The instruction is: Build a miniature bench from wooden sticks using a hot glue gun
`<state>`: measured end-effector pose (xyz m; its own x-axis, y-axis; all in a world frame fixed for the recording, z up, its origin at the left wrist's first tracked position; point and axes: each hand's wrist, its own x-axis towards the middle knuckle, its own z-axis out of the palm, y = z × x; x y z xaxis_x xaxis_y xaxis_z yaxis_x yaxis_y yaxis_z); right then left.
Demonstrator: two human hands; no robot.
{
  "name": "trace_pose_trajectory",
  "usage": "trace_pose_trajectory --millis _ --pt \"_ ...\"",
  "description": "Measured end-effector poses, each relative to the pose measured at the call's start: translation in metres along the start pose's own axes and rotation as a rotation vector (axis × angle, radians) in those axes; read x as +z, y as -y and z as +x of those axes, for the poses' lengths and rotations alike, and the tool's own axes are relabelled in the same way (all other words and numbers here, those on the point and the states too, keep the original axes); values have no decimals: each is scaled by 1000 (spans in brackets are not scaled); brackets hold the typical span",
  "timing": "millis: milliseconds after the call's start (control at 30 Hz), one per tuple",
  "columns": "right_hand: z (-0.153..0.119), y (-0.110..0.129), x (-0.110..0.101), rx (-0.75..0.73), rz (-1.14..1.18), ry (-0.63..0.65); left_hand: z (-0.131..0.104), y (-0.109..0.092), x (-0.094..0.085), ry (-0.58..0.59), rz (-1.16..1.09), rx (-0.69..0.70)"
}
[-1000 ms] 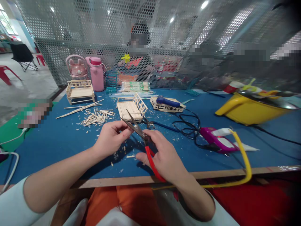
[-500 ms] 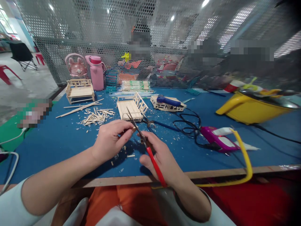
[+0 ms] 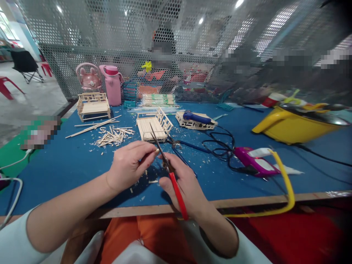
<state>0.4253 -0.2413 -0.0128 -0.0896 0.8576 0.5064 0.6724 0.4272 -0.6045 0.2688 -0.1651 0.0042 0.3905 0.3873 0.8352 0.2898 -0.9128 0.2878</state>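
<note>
Between its thumb and fingertips, my left hand (image 3: 133, 161) pinches a small piece of pale wooden stick (image 3: 157, 150). My right hand (image 3: 183, 183) is wrapped round red-handled scissors (image 3: 178, 196), whose dark blades point up and away, beside the piece of stick. Just beyond the hands is a small wooden-stick bed-like frame (image 3: 154, 126). A heap of short cut sticks (image 3: 114, 136) lies to its left, with longer sticks (image 3: 95, 125) behind. Small offcuts are scattered on the blue table under my hands.
A wooden bench model (image 3: 94, 106) and a pink bottle (image 3: 113, 88) stand at the back left. Pliers (image 3: 192, 146), a blue tool (image 3: 197, 118) on another stick model, black cables, a purple glue gun (image 3: 254, 161) and a yellow pot (image 3: 297, 124) occupy the right. A person sits behind the mesh.
My right hand and the scissors have shifted slightly left, and the handles have turned a little. My left hand has hardly moved, still pinching the stick.
</note>
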Motion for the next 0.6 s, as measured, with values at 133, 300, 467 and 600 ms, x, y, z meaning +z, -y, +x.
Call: trace_pose_trajectory --millis 133,300,467,600 --pt "2 1 0 30 6 2 0 0 -1 29 -3 -34" --pt "3 2 -1 80 -59 7 1 0 0 44 -34 -96" --pt "6 4 -2 161 -62 -34 3 3 2 32 -56 -153" --pt "1 -1 -21 299 -182 -70 4 11 6 135 -92 -295"
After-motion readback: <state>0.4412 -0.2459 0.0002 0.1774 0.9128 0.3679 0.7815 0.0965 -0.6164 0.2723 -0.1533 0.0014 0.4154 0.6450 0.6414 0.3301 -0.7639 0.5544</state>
